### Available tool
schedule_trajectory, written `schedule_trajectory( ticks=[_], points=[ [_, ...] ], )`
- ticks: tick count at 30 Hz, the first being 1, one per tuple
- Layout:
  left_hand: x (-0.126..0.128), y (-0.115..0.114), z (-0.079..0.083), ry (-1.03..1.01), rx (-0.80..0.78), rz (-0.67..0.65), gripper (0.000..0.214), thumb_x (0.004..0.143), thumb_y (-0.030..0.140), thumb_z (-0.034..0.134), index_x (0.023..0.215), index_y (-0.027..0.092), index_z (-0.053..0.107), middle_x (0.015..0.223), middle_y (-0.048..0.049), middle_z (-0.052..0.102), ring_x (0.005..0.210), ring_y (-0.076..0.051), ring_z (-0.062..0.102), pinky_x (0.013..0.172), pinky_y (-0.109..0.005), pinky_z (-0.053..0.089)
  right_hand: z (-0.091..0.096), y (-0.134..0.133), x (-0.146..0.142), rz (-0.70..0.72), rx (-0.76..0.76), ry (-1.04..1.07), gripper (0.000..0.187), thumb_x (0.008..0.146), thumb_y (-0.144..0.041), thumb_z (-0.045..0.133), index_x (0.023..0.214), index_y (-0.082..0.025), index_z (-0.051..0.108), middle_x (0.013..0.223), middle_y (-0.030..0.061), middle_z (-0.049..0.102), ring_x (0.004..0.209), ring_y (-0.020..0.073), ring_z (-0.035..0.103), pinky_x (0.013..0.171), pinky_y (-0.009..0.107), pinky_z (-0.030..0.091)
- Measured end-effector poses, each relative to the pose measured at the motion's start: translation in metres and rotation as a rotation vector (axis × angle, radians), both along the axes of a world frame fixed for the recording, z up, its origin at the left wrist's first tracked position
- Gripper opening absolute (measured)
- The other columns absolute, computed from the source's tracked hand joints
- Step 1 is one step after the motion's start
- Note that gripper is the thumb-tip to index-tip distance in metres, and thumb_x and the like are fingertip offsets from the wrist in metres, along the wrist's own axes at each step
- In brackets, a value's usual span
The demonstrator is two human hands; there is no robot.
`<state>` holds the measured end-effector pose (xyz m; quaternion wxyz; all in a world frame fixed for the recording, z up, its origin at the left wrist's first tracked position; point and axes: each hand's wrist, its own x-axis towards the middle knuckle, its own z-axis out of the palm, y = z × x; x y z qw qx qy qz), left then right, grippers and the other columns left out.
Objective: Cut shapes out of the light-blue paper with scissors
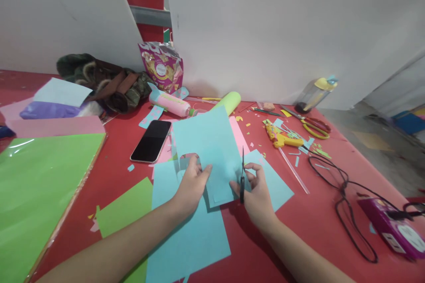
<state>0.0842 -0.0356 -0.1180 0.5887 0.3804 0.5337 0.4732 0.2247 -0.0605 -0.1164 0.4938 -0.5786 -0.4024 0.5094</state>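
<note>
My left hand (192, 183) pinches the lower left part of a light blue paper sheet (207, 146) and holds it up off the red table (308, 216). My right hand (254, 190) grips small black scissors (242, 176), blades pointing up along the sheet's right edge. More light blue sheets (189, 234) lie flat under both hands, and a pink sheet (238, 135) shows behind the held one.
A black phone (151, 140) lies left of the paper. Green sheets (36, 190), a pink bottle (169, 104), a snack bag (162, 65), a yellow glue gun (280, 137), red-and-yellow scissors (310, 124), black cable (341, 190) and a purple power strip (395, 227) surround the work. White boards stand behind.
</note>
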Motion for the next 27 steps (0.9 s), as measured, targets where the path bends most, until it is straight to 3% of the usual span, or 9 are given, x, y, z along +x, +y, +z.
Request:
schedule_trajectory(
  ticks=[7,13,17,20,23,27],
  points=[
    [-0.001,0.0,0.0,-0.087,0.031,-0.039,0.028,0.072,0.025,0.054,0.079,0.023,0.026,0.073,0.0069,0.044,0.05,-0.006,0.048,0.05,-0.021,0.041,0.001,0.003,0.003,-0.1,0.005,0.018,0.043,0.058,-0.027,0.069,0.085,-0.025,0.035,0.056,-0.0101,0.048,0.042,0.0068,0.04,0.041,0.019,0.033],
    [-0.006,0.001,0.003,0.173,0.241,-0.2,0.012,0.074,0.021,0.05,0.086,0.021,0.047,0.066,0.0042,0.044,0.05,-0.008,0.042,0.047,-0.02,0.036,0.003,0.004,0.001,-0.095,0.0,0.059,0.045,0.057,-0.027,0.07,0.084,-0.026,0.034,0.053,-0.0114,0.046,0.041,0.0068,0.04,0.042,0.019,0.032],
    [-0.011,0.003,0.005,0.346,0.276,-0.247,0.019,0.074,0.022,0.052,0.091,0.02,0.059,0.062,0.0019,0.048,0.047,-0.01,0.037,0.044,-0.022,0.03,0.003,0.001,0.0,-0.076,0.006,0.066,0.043,0.058,-0.026,0.07,0.083,-0.026,0.035,0.056,-0.0107,0.048,0.042,0.0063,0.039,0.041,0.018,0.031],
    [-0.012,0.004,0.006,0.374,0.255,-0.276,0.027,0.072,0.021,0.053,0.098,0.02,0.06,0.058,0.0028,0.047,0.044,-0.01,0.033,0.042,-0.022,0.027,0.003,0.0,0.001,-0.062,0.015,0.062,0.041,0.06,-0.024,0.069,0.084,-0.026,0.036,0.057,-0.0108,0.048,0.042,0.0055,0.039,0.041,0.017,0.031],
    [-0.014,0.005,0.007,0.369,0.27,-0.295,0.03,0.072,0.02,0.053,0.102,0.02,0.058,0.067,0.0003,0.053,0.046,-0.01,0.036,0.043,-0.022,0.03,0.002,0.001,0.002,-0.047,0.03,0.091,0.04,0.061,-0.025,0.068,0.085,-0.026,0.036,0.058,-0.0105,0.05,0.044,0.0061,0.042,0.043,0.018,0.035],
    [-0.019,0.01,0.009,0.468,0.362,-0.229,0.029,0.072,0.019,0.052,0.101,0.019,0.06,0.065,0.0006,0.053,0.047,-0.01,0.037,0.048,-0.024,0.034,0.002,0.003,0.003,-0.043,0.012,0.148,0.041,0.062,-0.031,0.069,0.085,-0.027,0.035,0.06,-0.0104,0.05,0.039,0.006,0.041,0.035,0.017,0.033]
  ],
)
